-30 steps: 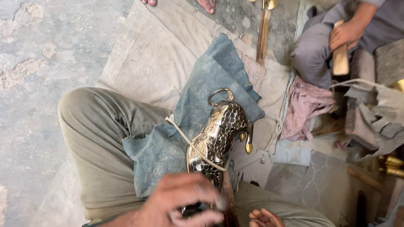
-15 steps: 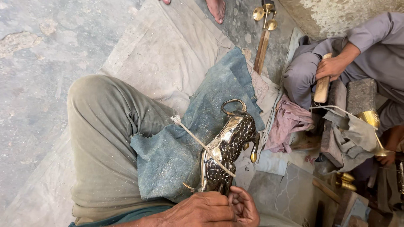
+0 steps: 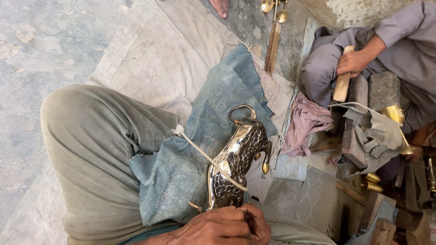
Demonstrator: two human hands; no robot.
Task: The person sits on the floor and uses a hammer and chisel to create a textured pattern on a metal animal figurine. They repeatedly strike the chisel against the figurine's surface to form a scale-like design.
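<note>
While the brass animal figure (image 3: 238, 165) lies on the blue cloth (image 3: 200, 154) over the person's knee, its long axis slants away up-right from the hands. Left hand (image 3: 218, 226) and right hand (image 3: 259, 223) meet at its near end, fingers curled tight around it; a cord (image 3: 204, 155) crosses its back.

1. Animal figure (image 3: 238, 163): polished metal, glossy, with engraved scale pattern.
2. Blue cloth (image 3: 204, 149): coarse, dusty, frayed.
3. Cord (image 3: 204, 154): rough twisted fibre.
4. Mallet handle (image 3: 341, 86): matt bare wood.

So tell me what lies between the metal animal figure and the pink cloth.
In the head view, a bare strip of pale floor sheet separates the metal animal figure from the pink cloth.
</note>
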